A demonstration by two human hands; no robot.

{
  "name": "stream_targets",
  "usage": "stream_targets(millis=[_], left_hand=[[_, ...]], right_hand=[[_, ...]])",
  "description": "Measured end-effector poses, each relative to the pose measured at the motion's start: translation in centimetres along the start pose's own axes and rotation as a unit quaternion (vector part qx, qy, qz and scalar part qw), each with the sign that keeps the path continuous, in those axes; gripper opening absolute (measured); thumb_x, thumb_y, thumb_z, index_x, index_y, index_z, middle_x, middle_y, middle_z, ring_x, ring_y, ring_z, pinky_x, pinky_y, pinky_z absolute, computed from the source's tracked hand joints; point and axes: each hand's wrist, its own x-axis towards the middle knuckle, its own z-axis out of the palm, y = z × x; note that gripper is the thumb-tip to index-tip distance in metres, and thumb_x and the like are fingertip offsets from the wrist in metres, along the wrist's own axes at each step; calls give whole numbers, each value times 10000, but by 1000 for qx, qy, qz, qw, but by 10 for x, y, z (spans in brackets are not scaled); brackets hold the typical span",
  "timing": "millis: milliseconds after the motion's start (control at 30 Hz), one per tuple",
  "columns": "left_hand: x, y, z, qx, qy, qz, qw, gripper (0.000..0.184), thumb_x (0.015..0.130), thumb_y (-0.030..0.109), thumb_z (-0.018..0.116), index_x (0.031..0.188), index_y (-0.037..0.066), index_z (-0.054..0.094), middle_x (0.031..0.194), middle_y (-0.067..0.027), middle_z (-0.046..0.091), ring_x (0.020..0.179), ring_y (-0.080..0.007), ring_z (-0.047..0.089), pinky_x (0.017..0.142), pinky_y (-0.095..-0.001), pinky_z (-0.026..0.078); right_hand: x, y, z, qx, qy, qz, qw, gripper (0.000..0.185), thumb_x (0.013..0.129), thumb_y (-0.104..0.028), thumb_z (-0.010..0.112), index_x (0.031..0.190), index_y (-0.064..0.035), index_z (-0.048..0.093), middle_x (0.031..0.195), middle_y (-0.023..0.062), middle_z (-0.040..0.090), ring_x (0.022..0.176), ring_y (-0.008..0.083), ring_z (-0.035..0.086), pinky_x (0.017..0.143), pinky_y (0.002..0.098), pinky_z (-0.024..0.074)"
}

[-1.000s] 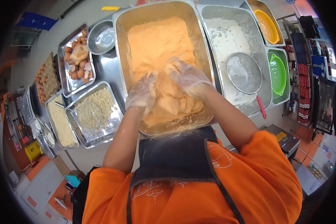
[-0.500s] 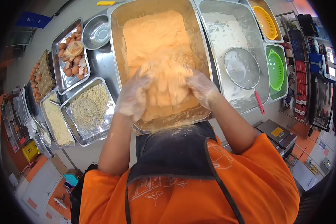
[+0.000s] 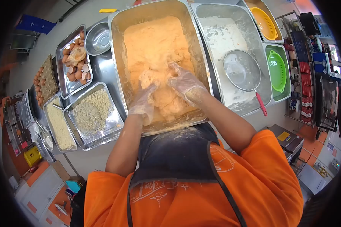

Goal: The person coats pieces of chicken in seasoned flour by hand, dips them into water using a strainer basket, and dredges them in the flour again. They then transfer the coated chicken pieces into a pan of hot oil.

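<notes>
A large mass of orange dough point(image 3: 155, 41) fills much of a deep metal pan point(image 3: 119, 56) in front of me. Both my hands wear clear plastic gloves smeared with dough. My left hand point(image 3: 144, 100) is at the near left part of the dough, its fingers closed around a rough clump point(image 3: 149, 78) that partly hides them. Over the middle of the pan, my right hand point(image 3: 186, 85) is curved, with a gap between thumb and fingers and dough stuck to the fingertips. Between the wrists the near dough point(image 3: 171, 108) looks torn and lumpy.
On the right, a pan of white flour point(image 3: 221, 36) holds a sieve point(image 3: 241, 70). Beyond are yellow point(image 3: 264, 23) and green baskets point(image 3: 277, 72). To the left stand a metal bowl point(image 3: 98, 38), a tray of eggshells point(image 3: 76, 62), a crumb tray point(image 3: 102, 100) and an egg carton point(image 3: 47, 81).
Both hands were blurred over a big lump of dough at the near end. Now they are closer together, the lump lies lower between the wrists, and the right fingers have come off it.
</notes>
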Motion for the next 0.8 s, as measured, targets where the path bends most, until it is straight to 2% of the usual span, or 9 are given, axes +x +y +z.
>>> stream_targets(millis=[33, 133, 167, 200, 300, 400, 500, 700, 800], left_hand=[[-23, 18, 5, 2, 0, 1, 1000, 712, 879, 407, 668, 1444, 62, 408, 1408, -117, 507, 1273, -174, 479, 1011, -266, 393], [-55, 61, 16, 444, -14, 39, 895, 635, 857, 275, 646, 1402, 16, 446, 1387, -234, 501, 1300, -307, 475, 1080, -368, 359], [-38, 44, 1, 574, 59, 151, 803, 613, 845, 255, 616, 1381, -1, 459, 1340, -250, 531, 1257, -333, 507, 1056, -388, 391], [-27, 36, -5, 679, 132, 256, 675, 594, 834, 235, 586, 1359, -17, 472, 1293, -266, 561, 1213, -359, 539, 1032, -407, 423], [-9, 45, 17, 568, 198, 269, 752, 510, 856, 240, 521, 1299, -12, 526, 1206, -294, 595, 1142, -410, 560, 1004, -430, 440], [22, 62, 37, 593, 219, 343, 695, 483, 864, 279, 517, 1247, -11, 560, 1207, -268, 603, 1165, -403, 552, 998, -422, 445], [58, 75, 46, 676, 190, 315, 639, 536, 877, 296, 521, 1342, 30, 520, 1279, -261, 574, 1208, -377, 547, 1030, -417, 429], [82, 77, 74, 754, 22, 264, 601, 494, 825, 297, 608, 1240, 31, 587, 1129, -230, 646, 1065, -364, 619, 908, -403, 490], [80, 86, 77, 660, -77, 223, 713, 448, 797, 248, 642, 1178, 17, 598, 1084, -233, 651, 1037, -356, 629, 879, -385, 498]], right_hand=[[-13, -16, -10, -46, -41, 21, 998, 518, 941, -182, 519, 1420, -15, 417, 1211, 173, 619, 1024, 245, 625, 878, 351, 487], [-1, -25, -30, -224, -144, 85, 960, 491, 953, -199, 502, 1409, -29, 442, 1236, 191, 602, 1045, 258, 618, 935, 325, 456], [10, -21, -33, -346, -213, 142, 903, 503, 957, -218, 497, 1421, -34, 439, 1337, 209, 550, 1121, 273, 593, 1030, 306, 408], [29, -10, -34, -266, -105, 148, 947, 425, 950, -150, 477, 1336, 24, 518, 1312, 222, 560, 1137, 293, 586, 1066, 303, 376], [143, 70, -7, -506, 29, -84, 858, 400, 912, -119, 489, 1276, 22, 577, 1246, 235, 599, 1132, 318, 599, 1027, 321, 419], [162, 61, 9, -614, -24, -147, 775, 399, 882, -101, 505, 1252, 11, 603, 1205, 246, 622, 1127, 338, 610, 981, 334, 462], [113, 9, -16, -556, -163, 3, 815, 418, 850, -108, 548, 1248, 7, 605, 1241, 245, 606, 1137, 331, 616, 916, 329, 506], [102, 37, -11, -380, 55, 5, 923, 395, 842, -151, 615, 1226, -60, 632, 1189, 178, 649, 1081, 286, 647, 888, 322, 524], [118, 77, -11, -414, 173, -219, 866, 440, 847, -168, 625, 1274, -64, 592, 1208, 166, 639, 1090, 300, 637, 892, 328, 521]])
